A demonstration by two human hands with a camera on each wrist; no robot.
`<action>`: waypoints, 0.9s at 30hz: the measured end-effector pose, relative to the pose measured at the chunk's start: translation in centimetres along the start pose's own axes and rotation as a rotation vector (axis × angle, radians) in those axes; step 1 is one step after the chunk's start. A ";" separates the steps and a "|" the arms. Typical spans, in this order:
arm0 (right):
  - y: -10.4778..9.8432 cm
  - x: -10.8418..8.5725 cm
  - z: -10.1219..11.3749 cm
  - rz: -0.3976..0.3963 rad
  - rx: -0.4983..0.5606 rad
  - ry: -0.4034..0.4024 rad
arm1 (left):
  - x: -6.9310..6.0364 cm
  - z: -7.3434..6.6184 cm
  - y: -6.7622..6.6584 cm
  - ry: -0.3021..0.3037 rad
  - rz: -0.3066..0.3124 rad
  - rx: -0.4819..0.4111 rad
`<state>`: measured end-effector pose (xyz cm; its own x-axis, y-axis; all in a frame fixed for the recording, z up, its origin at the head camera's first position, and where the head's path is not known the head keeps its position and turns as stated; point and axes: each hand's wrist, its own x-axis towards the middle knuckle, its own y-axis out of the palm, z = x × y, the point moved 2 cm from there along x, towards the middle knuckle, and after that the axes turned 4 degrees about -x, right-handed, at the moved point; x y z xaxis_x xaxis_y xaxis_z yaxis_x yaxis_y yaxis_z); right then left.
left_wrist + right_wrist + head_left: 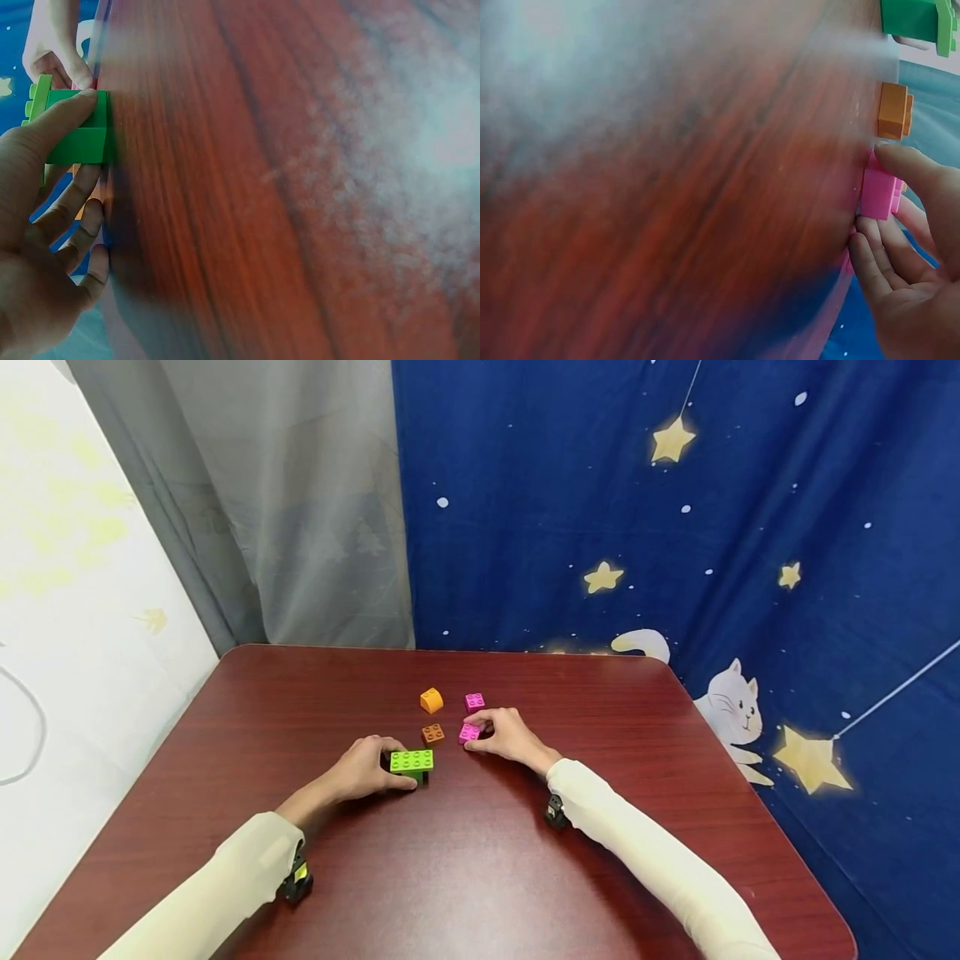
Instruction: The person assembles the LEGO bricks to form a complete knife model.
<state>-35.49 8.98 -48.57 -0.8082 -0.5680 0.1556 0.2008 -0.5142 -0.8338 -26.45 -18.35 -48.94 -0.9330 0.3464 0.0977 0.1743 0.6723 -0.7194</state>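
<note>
Held a green stack and a pink block, one to each hand

Gripped the green stack [412, 761] with the left hand [363, 770], pressing the thumb along the near side of the darker lower part and curling fingers behind. Showed a longer light green brick on top, studs up. Could not tell whether resting on the surface [480, 868] or raised slightly.

Pinched the near pink block [469, 733] with the right hand [510, 737], setting thumb and fingers at opposite sides, low at the surface, to the right of the green stack and farther off. Found the brown block [432, 734] just to its left, the orange curved block [431, 700] beyond that, and the far pink block [474, 702] behind the near one.

Judged all as light, stiff plastic, hardly fragile, perhaps slightly slippery on smooth walls. Seemed best held by flat opposite sides, clear of the studs; on the stack, best taken low, since gripping only the overhanging top might strain the joint.
</note>
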 end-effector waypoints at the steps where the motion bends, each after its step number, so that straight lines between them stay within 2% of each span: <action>1: 0.0 0.0 0.0 0.001 0.003 -0.003 | 0.1 0.0 0.0 0.002 0.001 0.001; 8: -0.4 -0.3 0.8 0.009 0.032 -0.028 | 0.2 0.1 0.0 0.012 -0.007 0.004; 19: -1.2 -0.4 4.3 0.025 0.005 -0.084 | 0.1 0.0 0.0 0.009 -0.005 0.002; 27: -1.4 -0.5 6.5 0.054 0.055 -0.136 | 0.2 0.0 -0.1 0.007 -0.001 -0.003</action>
<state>-31.72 5.82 -44.01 -0.7139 -0.6755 0.1846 0.2753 -0.5130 -0.8130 -26.62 -18.34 -48.90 -0.9310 0.3503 0.1030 0.1743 0.6743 -0.7176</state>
